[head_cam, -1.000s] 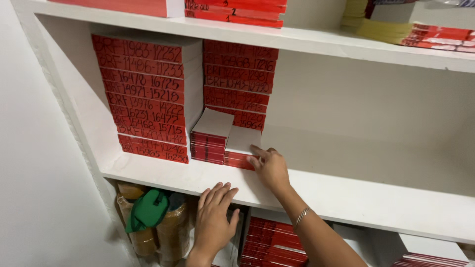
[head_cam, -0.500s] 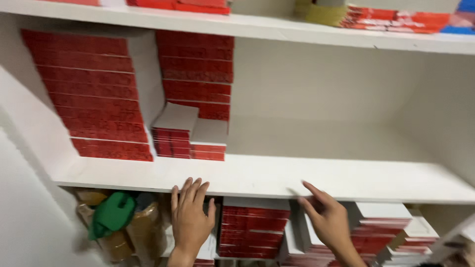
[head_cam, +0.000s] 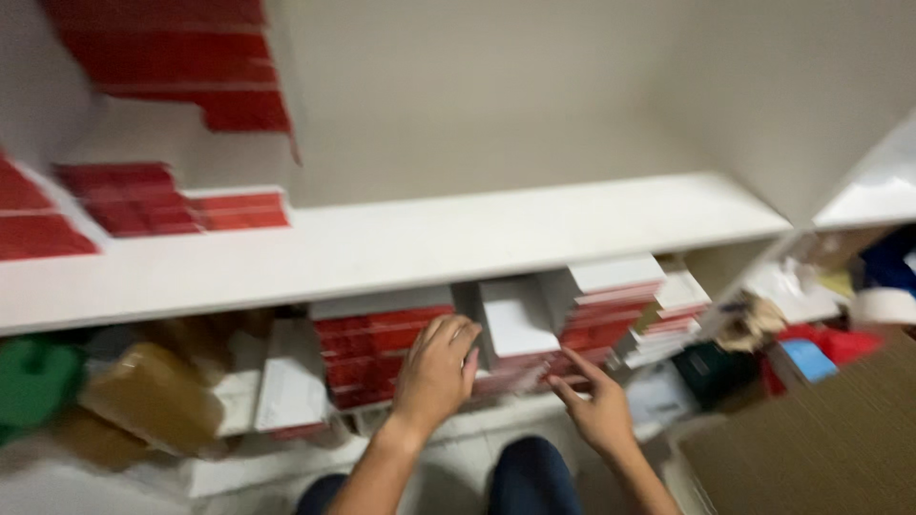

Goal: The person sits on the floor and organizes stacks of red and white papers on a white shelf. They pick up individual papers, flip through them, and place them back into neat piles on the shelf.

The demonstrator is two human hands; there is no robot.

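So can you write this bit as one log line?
left hand: on red box stack | right hand: reaching white-topped stacks | white shelf above | view blurred

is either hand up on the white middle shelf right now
No, both the left hand and right hand reach below the white shelf, at the red-and-white stacks underneath.

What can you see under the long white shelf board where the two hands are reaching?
Under the white shelf board stand stacks of red and white boxes. The left hand covers part of one stack; the right hand points at another. Blurred brown packages sit further left.
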